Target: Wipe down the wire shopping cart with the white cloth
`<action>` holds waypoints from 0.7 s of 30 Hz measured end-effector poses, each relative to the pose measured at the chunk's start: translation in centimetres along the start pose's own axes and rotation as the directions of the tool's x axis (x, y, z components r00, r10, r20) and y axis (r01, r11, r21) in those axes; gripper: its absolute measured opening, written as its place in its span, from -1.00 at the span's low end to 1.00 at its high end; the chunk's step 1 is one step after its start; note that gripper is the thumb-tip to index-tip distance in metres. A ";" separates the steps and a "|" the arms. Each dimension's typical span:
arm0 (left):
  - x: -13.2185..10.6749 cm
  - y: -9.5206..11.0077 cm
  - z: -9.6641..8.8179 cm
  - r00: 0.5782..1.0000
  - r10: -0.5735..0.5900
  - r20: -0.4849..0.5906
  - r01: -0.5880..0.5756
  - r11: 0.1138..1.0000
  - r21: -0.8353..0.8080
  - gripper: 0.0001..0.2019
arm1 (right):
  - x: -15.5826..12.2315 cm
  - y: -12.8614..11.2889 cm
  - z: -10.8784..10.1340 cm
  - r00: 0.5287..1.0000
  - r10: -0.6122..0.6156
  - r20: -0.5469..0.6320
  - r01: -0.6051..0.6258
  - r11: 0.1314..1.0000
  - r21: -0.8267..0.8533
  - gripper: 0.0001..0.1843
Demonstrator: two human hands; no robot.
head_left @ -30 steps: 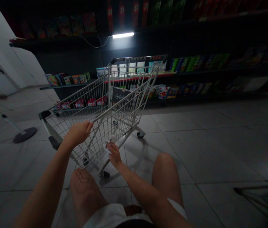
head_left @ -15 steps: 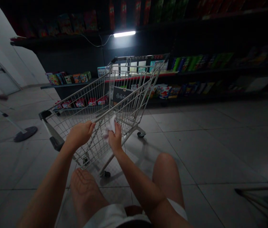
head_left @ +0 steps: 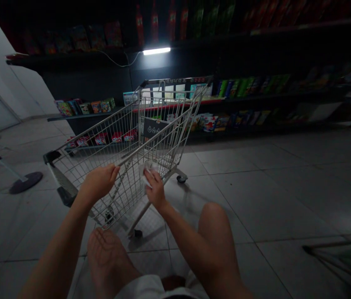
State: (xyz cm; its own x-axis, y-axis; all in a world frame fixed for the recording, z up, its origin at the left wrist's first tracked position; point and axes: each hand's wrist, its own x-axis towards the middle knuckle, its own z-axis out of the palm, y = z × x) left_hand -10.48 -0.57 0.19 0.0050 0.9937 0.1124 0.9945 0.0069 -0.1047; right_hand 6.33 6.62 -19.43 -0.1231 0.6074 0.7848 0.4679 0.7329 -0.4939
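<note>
L hand [head_left: 99, 183] has fingers curled round the top rail of a wire shopping cart [head_left: 163, 126]; R hand [head_left: 155, 190] has fingers closed narrow on a white cloth [head_left: 147, 173] against the basket wires, wiping in progress. Cart stands on tile floor [head_left: 256, 187] before shelves [head_left: 234, 97].

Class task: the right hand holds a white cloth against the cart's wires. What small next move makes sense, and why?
Probably slide the white cloth along the wires: the right hand presses it to the shopping cart while the left hand grips the rail.
</note>
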 end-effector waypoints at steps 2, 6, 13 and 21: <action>-0.1 0.1 -0.1 1.000 0.006 0.000 -0.006 1.000 0.008 -0.54 | 3.9 -1.1 -1.9 0.991 -0.102 -0.082 0.099 0.994 -0.049 -0.37; -0.2 0.2 -0.3 1.000 0.001 0.010 -0.001 1.000 -0.014 -0.53 | 12.5 0.5 -3.8 0.931 -0.364 -0.006 0.355 0.912 -0.205 -0.48; -0.2 0.2 -0.4 0.999 -0.001 0.035 0.001 1.000 0.001 -0.53 | 17.6 3.9 -5.3 0.955 -0.297 0.024 0.295 0.933 -0.207 -0.55; -0.5 -1.8 0.1 0.999 0.051 0.005 -0.050 0.991 -0.123 -0.58 | 18.2 4.0 -6.5 0.903 -0.384 0.195 0.418 0.889 -0.188 -0.55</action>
State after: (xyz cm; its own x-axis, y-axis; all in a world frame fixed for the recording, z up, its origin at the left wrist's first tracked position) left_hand -12.25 -1.09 0.18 0.0552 0.9932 0.1023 0.9983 -0.0567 0.0119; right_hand 11.68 18.57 -4.66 -0.4617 0.3268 0.8246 0.5286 0.8479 -0.0401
